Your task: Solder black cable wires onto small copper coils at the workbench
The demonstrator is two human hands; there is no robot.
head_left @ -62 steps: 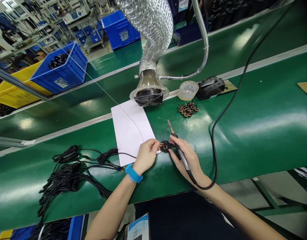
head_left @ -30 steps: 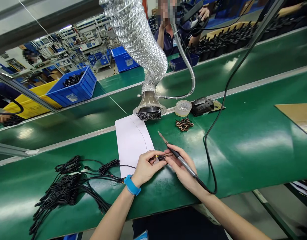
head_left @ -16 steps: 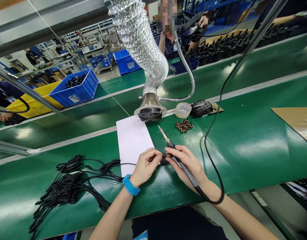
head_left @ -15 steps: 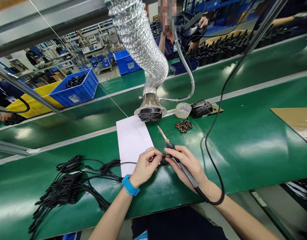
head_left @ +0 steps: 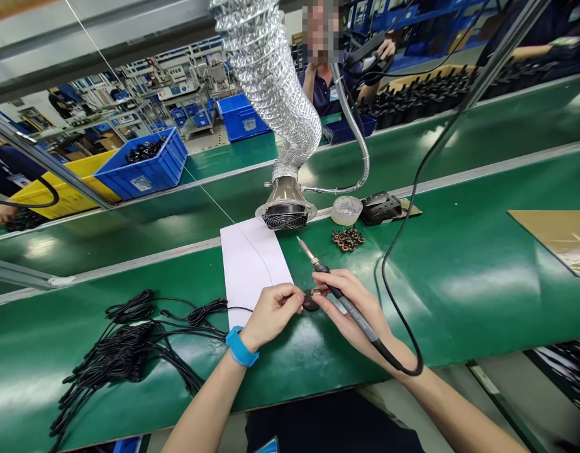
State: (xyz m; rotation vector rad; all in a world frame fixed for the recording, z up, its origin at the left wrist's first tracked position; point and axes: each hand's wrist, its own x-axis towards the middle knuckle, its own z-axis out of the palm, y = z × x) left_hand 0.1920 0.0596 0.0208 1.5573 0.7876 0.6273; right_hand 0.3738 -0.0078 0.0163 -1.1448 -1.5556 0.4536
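My left hand (head_left: pixel 274 313), a blue band at its wrist, pinches the end of a thin black cable (head_left: pixel 240 308) that runs in from the left. In my right hand (head_left: pixel 365 311) lies a soldering iron (head_left: pixel 356 318), its tip pointing up and away. The same hand's fingertips also pinch a small copper-coloured part (head_left: pixel 316 292) close to the cable end. Just under the fingertips sits a small dark round piece (head_left: pixel 311 304) on the green bench. A white sheet (head_left: pixel 245 258) lies beyond my left hand, with a thin solder wire (head_left: pixel 259 253) hanging over it.
Bundled black cables (head_left: pixel 124 352) lie at left. A fume extractor hood (head_left: pixel 285 204) hangs ahead, near a tape roll (head_left: pixel 346 210), a pile of small copper-coloured parts (head_left: pixel 348 239) and a black holder (head_left: pixel 382 206). The iron's cord (head_left: pixel 389 251) loops at right. Co-workers sit across the line.
My left hand has shifted slightly left and down, opening a small gap between the two hands. The dark round piece shows more now. My right hand stays nearly in place with the iron.
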